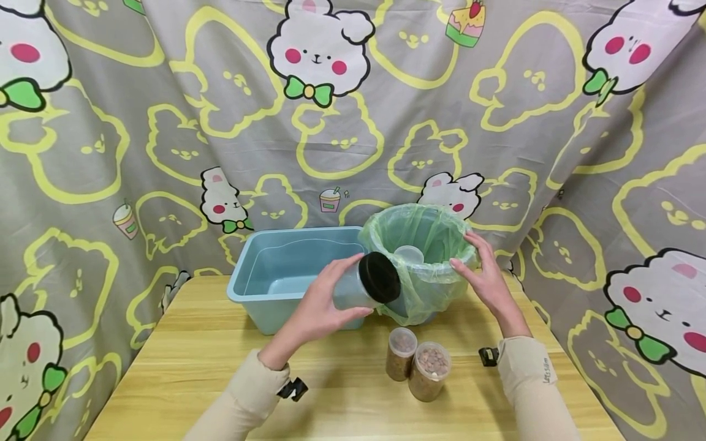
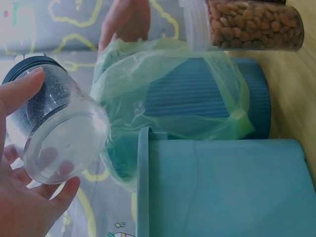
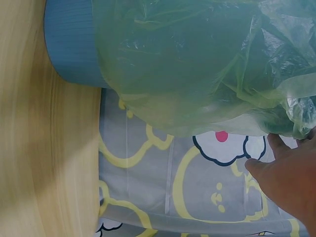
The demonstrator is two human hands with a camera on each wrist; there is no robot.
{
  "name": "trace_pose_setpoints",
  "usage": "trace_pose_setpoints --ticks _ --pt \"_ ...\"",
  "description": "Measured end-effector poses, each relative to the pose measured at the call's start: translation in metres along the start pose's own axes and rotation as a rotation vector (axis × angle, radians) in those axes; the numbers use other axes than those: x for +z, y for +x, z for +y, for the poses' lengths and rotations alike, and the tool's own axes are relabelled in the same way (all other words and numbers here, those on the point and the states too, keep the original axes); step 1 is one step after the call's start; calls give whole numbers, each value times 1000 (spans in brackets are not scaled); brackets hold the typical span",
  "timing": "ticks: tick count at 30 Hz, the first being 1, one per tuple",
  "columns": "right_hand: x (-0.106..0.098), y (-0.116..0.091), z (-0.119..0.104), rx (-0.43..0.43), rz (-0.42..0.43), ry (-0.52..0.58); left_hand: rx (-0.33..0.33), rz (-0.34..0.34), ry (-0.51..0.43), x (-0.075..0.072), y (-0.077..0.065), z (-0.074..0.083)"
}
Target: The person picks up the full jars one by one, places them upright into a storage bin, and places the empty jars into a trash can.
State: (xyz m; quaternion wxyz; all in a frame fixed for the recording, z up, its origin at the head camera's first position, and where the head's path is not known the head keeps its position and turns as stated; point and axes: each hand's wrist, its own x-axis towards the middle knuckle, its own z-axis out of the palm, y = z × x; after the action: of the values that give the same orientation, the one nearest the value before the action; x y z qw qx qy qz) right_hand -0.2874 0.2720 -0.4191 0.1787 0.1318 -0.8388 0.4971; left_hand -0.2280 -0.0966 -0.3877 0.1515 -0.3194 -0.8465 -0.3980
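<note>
Two beige sleeves (image 1: 540, 386) come in nearest, with one small black device (image 1: 292, 389) at each wrist. One clear jar (image 1: 347, 291) with one black lid (image 1: 379, 277) is in the left hand (image 1: 320, 303), which grips it around the body, thumb on one side and fingers on the other. It is tilted in the air, lid toward the right hand (image 1: 488, 275). That second hand grasps nothing firmly: its thumb and fingers are spread and touch the green bag (image 1: 425, 294) at the rim of one blue bin (image 3: 71, 44). Left of those fingers, one round translucent item (image 1: 409, 253) shows inside the bag.

Beyond the left hand and to its left stands one light-blue tub (image 1: 273, 313), just beside the bin. Closer to the person than either hand, and between the two forearms, two clear containers (image 1: 428, 381) of brown pieces stand upright side by side on one wooden table (image 1: 336, 392). One patterned curtain (image 1: 342, 135) hangs beyond both hands.
</note>
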Motion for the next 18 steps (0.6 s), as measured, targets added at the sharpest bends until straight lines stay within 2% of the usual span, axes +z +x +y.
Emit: trace_pose_setpoints --ticks 18 --pt "-1 0 -1 8 -7 -2 31 40 16 -2 35 6"
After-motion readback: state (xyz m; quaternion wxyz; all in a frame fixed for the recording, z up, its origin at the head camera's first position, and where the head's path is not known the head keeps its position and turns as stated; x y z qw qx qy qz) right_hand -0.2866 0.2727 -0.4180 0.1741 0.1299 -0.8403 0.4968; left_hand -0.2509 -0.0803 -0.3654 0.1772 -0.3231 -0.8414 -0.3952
